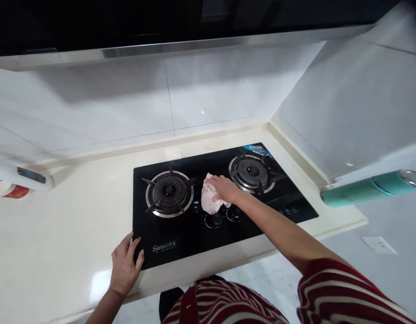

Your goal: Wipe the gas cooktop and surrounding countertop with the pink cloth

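A black glass gas stove is set into the pale countertop. My right hand presses a crumpled pale pink cloth onto the glass between the left burner and the right burner. Just below the cloth are two control knobs, partly covered by its lower edge. My left hand rests with spread fingers at the stove's front left corner, its fingertips on the glass edge, holding nothing.
Overhead runs a dark range hood with a metal edge. A green cylinder lies along the right end, near a wall socket. At far left stand a white device with a display and a red-and-white container.
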Available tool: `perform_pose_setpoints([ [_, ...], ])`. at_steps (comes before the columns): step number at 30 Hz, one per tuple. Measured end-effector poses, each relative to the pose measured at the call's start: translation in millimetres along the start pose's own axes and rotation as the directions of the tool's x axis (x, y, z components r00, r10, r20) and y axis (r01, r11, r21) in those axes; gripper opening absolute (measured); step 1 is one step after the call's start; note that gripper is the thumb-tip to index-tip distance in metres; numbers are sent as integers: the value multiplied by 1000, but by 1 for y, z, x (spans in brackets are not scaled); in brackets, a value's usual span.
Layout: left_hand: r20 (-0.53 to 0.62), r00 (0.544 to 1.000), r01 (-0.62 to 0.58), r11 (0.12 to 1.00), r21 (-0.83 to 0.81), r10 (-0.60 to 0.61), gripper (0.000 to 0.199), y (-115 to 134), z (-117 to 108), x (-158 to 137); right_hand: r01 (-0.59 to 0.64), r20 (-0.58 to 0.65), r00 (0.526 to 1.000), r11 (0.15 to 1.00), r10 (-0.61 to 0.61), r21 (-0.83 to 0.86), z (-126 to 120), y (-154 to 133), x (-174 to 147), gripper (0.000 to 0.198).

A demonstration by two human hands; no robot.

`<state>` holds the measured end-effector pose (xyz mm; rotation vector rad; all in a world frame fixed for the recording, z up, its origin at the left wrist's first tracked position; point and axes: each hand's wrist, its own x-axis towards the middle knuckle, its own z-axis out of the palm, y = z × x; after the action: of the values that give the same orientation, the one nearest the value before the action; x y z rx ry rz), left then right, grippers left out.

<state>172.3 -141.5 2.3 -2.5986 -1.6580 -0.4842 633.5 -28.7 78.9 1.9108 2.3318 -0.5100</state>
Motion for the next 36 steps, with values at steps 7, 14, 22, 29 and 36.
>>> perform_pose_setpoints([
  [7,19,1000,0,1000,-6,0,37,-1,1,0,29,8,1000,982,-29,-189,9,54,-45,63],
  [14,45,998,45,999,-27,-44,37,-3,1,1,-56,-26,998,986,52,-160,16,71,-87,50],
  [22,37,997,71,996,-57,-69,38,-3,1,3,-296,-212,935,955,286,-18,44,51,-134,43],
  [29,11,1000,24,999,-32,-24,37,-4,1,7,-496,-237,841,868,487,24,67,78,-168,40],
  [36,28,999,33,999,-1,-33,35,-3,1,7,-825,-287,443,511,849,240,43,169,-157,47],
])
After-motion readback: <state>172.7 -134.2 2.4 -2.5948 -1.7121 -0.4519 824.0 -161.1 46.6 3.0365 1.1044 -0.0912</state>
